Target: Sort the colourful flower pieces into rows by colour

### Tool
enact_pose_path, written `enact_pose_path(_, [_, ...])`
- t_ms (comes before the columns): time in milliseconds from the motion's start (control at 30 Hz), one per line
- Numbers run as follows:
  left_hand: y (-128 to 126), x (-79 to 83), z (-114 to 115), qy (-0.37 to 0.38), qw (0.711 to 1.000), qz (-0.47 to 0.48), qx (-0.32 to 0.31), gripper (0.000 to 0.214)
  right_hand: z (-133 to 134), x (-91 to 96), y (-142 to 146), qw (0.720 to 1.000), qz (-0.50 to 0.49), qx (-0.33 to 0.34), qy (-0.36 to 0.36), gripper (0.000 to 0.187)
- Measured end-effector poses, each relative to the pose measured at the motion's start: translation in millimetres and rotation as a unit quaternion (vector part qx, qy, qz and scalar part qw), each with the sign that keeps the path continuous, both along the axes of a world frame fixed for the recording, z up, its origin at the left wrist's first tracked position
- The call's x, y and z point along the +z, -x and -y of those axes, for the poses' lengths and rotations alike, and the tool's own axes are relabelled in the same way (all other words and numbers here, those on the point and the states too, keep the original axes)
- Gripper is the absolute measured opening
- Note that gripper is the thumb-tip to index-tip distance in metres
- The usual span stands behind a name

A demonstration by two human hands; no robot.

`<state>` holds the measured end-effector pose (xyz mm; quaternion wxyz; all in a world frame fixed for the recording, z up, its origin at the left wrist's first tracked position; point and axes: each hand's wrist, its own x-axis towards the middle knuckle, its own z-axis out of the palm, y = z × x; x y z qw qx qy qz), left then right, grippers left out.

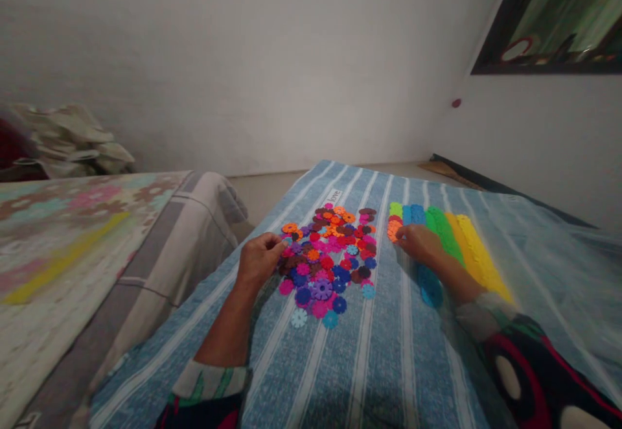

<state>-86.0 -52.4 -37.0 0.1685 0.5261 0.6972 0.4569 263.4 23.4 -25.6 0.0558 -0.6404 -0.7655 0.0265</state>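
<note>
Many flower-shaped plastic discs in purple, pink, orange, red, brown and blue lie in a loose pile [321, 288] on the striped blue cloth [291, 364]. At the pile's left edge, my left hand [257, 262] is closed in a pinch; whatever its fingertips hold is too small to make out. My right hand [422, 243] pinches an orange flower disc [393, 231] at the near end of a short row with red and lime green discs [396, 209]. Just right of it are rows of overlapping blue discs [430, 286], green discs [446, 233] and yellow discs [479, 254], partly covered by my right forearm.
Clear plastic sheeting [558, 267] covers the cloth at the right. To the left stands another surface with a floral cover [97, 221] and a yellow strip [72, 257]. Behind are a pale wall [272, 66] and a dark-framed window or mirror [505, 21].
</note>
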Motion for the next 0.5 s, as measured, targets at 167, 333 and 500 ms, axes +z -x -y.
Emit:
enact_pose_path(167, [3,-6.0,-2,0.013,1.0,-0.003,-0.003,0.019,31,-1.8,48,0.994,-0.016,0.109,0.014,0.018])
enact_pose_path(333, [0,-12.9,-2,0.012,1.0,0.011,-0.018,0.021,50,0.0,85,0.989,-0.016,0.147,0.02,0.019])
enact_pose_path(500, [6,-16.9,-3,0.004,1.0,-0.001,0.004,0.02,43,-1.1,93,0.995,-0.005,0.104,-0.004,0.019])
